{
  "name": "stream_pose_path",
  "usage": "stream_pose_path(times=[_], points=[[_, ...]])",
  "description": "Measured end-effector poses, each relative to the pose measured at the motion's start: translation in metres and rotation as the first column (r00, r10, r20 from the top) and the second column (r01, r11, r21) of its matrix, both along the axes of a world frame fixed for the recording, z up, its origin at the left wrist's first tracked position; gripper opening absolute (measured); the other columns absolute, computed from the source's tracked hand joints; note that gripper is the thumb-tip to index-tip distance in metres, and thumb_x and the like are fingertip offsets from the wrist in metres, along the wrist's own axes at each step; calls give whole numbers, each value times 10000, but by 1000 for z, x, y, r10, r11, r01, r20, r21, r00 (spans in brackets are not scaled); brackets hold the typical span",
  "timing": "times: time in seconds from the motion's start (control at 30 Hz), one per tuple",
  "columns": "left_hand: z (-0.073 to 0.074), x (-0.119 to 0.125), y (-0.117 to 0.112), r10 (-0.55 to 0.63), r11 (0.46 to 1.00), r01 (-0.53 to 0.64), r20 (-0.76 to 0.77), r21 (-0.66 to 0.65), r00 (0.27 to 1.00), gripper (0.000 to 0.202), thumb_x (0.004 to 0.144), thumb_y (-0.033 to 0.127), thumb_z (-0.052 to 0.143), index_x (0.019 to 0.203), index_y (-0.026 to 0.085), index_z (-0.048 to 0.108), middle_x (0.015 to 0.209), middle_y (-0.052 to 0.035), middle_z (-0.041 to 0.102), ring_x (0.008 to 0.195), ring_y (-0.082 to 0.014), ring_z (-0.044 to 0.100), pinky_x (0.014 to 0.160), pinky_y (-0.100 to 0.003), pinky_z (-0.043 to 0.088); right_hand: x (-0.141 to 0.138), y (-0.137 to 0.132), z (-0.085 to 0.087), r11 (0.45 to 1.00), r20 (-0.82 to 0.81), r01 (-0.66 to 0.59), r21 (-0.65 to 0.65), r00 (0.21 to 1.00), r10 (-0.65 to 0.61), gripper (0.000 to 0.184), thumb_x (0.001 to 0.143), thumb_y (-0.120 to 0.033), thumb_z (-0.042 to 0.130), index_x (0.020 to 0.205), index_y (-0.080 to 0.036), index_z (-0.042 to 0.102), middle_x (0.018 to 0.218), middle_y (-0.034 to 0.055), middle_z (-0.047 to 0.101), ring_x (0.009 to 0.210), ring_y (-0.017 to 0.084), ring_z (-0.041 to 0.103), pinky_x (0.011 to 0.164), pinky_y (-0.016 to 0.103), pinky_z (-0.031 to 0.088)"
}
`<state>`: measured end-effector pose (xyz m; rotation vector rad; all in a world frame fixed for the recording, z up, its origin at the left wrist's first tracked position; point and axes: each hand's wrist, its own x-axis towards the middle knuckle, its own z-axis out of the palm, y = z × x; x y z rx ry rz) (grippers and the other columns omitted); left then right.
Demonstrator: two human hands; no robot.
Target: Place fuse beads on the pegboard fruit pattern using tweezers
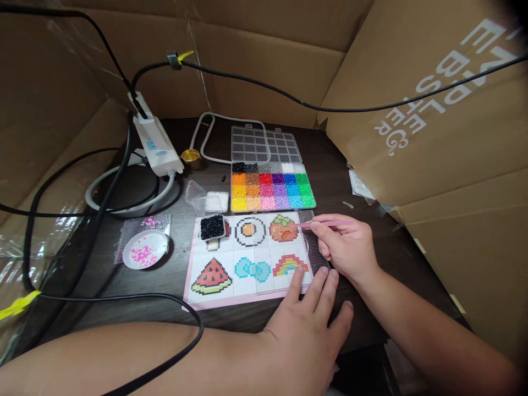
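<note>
My right hand is closed on slim pink tweezers, whose tip points left at the orange persimmon-like picture on the pattern sheet. My left hand lies palm down with fingers spread, its fingertips on the lower right of a clear pegboard near the rainbow picture. The pegboard covers the right part of the sheet. Whether the tweezers grip a bead is too small to tell. A square tub of black beads sits on the sheet's upper left.
Behind the sheet stands an open sorting box of coloured beads, beside a tub of white beads. At left, a white dish of pink and white beads rests on another pegboard. A power strip, black cables and cardboard walls surround the table.
</note>
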<state>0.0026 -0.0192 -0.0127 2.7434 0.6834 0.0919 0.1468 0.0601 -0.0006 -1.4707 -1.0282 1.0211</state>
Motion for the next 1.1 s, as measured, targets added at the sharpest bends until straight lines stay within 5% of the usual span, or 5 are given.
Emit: stream_pose_path(times=[0.4, 0.63, 0.87, 1.1], points=[[-1, 0, 2, -7, 1000, 7, -2, 0, 1000, 725, 852, 526, 590, 1473, 191, 423, 1597, -244, 159, 1483, -406, 120, 1100, -670, 63, 4, 4, -8, 998, -194, 12, 63, 981, 0, 251, 732, -335, 791, 864, -153, 681, 825, 95, 763, 358, 54, 424, 318, 207, 321], [-2, 0, -1, -3, 1000, 3, -1, 4, 1000, 752, 841, 530, 606, 1479, 181, 411, 1596, -258, 135, 1485, -412, 103, 1103, -673, 44, 9, 16, -6, 992, -316, 64, 112, 948, -26, 270, 732, -340, 790, 894, -146, 695, 776, 77, 740, 387, 60, 425, 344, 222, 303], [-5, -2, 1, -39, 999, 39, -3, 3, 999, 744, 851, 549, 577, 1472, 173, 412, 1586, -282, 136, 1479, -432, 112, 1081, -691, 87, 2, 32, 8, 976, -89, -51, 214, 993, 72, 243, 793, -379, 740, 856, -144, 750, 728, 59, 701, 438, 80, 465, 400, 245, 385], [-12, -2, 4, -64, 997, 63, 13, 49, 998, 767, 856, 593, 565, 1471, 164, 403, 1573, -303, 154, 1475, -438, 128, 1080, -690, 92, -29, 79, 28, 947, 46, -110, 301, 994, 100, 235, 788, -376, 732, 827, -146, 759, 610, 27, 652, 440, 86, 479, 407, 234, 395]])
